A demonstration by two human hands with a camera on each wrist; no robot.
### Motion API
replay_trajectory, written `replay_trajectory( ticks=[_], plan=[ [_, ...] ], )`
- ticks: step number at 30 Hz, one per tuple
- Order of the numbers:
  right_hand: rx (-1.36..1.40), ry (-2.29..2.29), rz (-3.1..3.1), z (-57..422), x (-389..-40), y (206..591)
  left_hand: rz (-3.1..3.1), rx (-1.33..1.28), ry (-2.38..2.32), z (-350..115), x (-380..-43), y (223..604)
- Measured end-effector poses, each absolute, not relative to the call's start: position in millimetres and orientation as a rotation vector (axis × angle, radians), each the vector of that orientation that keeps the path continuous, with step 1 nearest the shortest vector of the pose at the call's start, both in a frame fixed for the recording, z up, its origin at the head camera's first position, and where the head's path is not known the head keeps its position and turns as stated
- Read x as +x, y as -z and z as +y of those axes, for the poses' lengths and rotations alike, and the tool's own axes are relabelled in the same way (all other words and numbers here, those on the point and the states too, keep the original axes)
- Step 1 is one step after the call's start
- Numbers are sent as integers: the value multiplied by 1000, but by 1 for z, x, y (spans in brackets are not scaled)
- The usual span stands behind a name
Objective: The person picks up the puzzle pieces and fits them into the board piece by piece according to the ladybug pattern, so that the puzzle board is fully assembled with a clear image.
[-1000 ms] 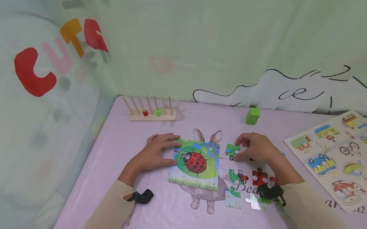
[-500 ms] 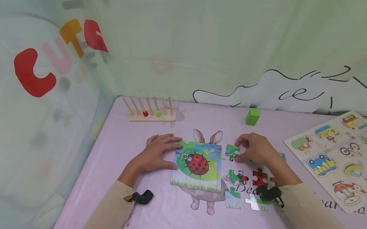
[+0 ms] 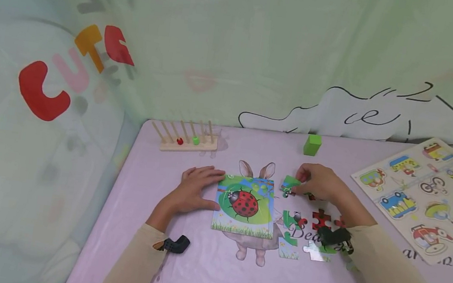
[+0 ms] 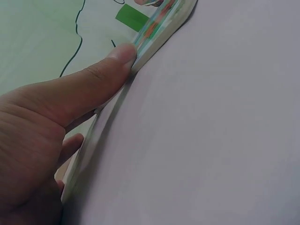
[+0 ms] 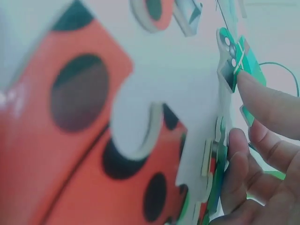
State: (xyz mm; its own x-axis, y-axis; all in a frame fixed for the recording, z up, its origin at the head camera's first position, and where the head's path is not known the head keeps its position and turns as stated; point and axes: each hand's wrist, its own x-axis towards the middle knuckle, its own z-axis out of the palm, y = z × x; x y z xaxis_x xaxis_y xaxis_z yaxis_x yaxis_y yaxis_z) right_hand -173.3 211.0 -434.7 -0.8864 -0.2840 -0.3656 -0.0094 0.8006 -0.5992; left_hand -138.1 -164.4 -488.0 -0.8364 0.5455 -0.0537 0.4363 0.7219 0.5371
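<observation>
A square ladybug picture board (image 3: pixel 245 204) lies flat in the middle of the table. Beside its left edge is my left hand (image 3: pixel 194 189), thumb and fingers extended with their tips at the edge. The left wrist view shows that thumb (image 4: pixel 93 86) against the board's side. To the right of the board, my right hand (image 3: pixel 321 184) pinches a green jigsaw piece (image 3: pixel 288 185) between thumb and fingers, tilted up. Its white-dotted face (image 5: pixel 227 49) shows at the fingertips in the right wrist view. Below lie several loose jigsaw pieces (image 3: pixel 320 220), some partly hidden by my right forearm.
A wooden peg rack (image 3: pixel 188 145) with a red and a green bead stands at the back left. Farther right is a green block (image 3: pixel 312 145). A vehicle picture board (image 3: pixel 415 187) lies at the far right. Curtains (image 3: pixel 239 51) hang behind the table.
The board has shifted slightly right and turned straighter beside my left hand. My right hand has tilted the green jigsaw piece up and moved it slightly.
</observation>
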Motion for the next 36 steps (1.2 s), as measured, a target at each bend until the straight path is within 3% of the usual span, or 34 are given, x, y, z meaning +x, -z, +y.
replay_trajectory(
  ticks=[17, 36],
  plan=[
    [-210, 1099, 2473, 216, -169, 428, 2719, 787, -766, -160, -136, 489],
    [-118, 1455, 2077, 160, -169, 433, 2730, 819, -747, -167, -140, 493]
  ],
)
